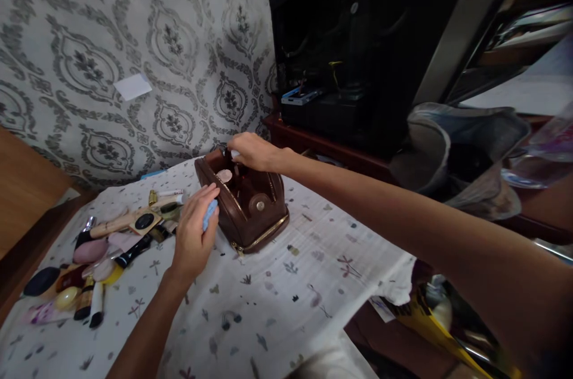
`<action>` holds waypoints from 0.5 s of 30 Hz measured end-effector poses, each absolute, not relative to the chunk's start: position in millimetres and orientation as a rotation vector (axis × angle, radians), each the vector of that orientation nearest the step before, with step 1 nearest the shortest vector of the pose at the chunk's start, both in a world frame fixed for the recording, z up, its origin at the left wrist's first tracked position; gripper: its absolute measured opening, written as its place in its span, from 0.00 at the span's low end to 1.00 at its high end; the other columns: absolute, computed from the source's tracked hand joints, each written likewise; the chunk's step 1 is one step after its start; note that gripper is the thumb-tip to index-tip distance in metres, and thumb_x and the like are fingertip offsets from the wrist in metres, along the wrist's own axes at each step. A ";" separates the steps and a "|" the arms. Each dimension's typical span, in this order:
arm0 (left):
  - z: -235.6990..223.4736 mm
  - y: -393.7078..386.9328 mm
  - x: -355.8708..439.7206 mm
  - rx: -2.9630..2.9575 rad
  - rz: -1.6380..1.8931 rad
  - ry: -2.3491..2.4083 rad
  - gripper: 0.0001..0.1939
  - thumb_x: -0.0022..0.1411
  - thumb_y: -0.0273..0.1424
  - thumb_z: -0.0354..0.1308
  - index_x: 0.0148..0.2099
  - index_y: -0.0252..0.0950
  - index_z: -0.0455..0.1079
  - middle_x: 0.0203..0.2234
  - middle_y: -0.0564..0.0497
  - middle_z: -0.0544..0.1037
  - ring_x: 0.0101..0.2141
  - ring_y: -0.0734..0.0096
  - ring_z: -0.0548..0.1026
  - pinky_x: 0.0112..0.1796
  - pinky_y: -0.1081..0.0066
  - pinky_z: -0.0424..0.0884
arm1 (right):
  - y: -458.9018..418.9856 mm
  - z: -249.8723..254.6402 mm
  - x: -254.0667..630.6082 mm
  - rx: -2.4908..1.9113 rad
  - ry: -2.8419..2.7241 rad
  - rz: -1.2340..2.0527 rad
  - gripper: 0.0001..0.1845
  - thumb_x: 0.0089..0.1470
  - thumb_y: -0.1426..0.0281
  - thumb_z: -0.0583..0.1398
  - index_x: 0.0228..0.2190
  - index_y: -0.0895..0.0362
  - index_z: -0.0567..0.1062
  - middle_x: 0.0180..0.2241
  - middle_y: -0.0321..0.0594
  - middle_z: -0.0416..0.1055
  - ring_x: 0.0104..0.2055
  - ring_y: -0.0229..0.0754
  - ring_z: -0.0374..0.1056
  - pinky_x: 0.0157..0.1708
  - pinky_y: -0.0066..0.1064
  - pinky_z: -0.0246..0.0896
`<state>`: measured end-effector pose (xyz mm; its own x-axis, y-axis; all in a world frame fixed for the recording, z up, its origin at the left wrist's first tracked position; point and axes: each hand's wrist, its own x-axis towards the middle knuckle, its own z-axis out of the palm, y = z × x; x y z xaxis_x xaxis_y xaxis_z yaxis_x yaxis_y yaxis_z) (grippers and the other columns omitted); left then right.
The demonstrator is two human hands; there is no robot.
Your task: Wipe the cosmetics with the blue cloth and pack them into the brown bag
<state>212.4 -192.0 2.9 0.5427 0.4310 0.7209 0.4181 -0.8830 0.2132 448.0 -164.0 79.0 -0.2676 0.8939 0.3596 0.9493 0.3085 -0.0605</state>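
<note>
A brown leather cosmetic bag [237, 227] with a gold zip stands unzipped on the patterned cloth. Inside it a pale round item [224, 176] shows near the left wall; the rest of its inside is dark. My left hand [196, 227] is beside the bag's left wall, fingertips at its edge, with a crumpled light blue cloth [209, 214] held against the palm. At the bag's far end, my right hand [253, 151] reaches over the opening with curled fingers. Something whitish shows under those fingers, too hidden to name.
Makeup items [107, 250], several bottles, tubes and brushes, lie in a pile on the left of the white patterned cloth [268, 319]. A black television [340, 39] stands behind on the right, near a grey fabric bag [465, 164]. A yellow bag [430, 331] sits lower right.
</note>
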 end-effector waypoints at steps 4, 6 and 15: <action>-0.9 -192.0 214.5 2.701 1.308 0.770 0.16 0.71 0.32 0.49 0.58 0.39 0.68 0.57 0.42 0.74 0.60 0.57 0.70 0.59 0.55 0.67 | -155.8 77.6 438.7 -1.729 -2.395 -0.299 0.13 0.60 0.77 0.58 0.45 0.64 0.77 0.48 0.56 0.76 0.49 0.51 0.72 0.44 0.34 0.65; -2.2 -191.9 215.1 2.675 1.314 0.776 0.16 0.71 0.32 0.48 0.58 0.38 0.68 0.57 0.41 0.74 0.60 0.57 0.70 0.59 0.54 0.67 | -152.2 77.6 436.0 -1.732 -2.436 -0.285 0.13 0.60 0.76 0.58 0.46 0.64 0.78 0.48 0.56 0.76 0.49 0.53 0.73 0.44 0.35 0.66; -4.6 -191.4 214.7 2.653 1.343 0.726 0.16 0.71 0.31 0.49 0.58 0.38 0.67 0.57 0.41 0.74 0.59 0.57 0.70 0.59 0.53 0.67 | -116.4 69.2 427.6 -1.761 -2.461 -0.210 0.13 0.60 0.76 0.59 0.45 0.64 0.79 0.45 0.55 0.79 0.49 0.50 0.74 0.48 0.36 0.66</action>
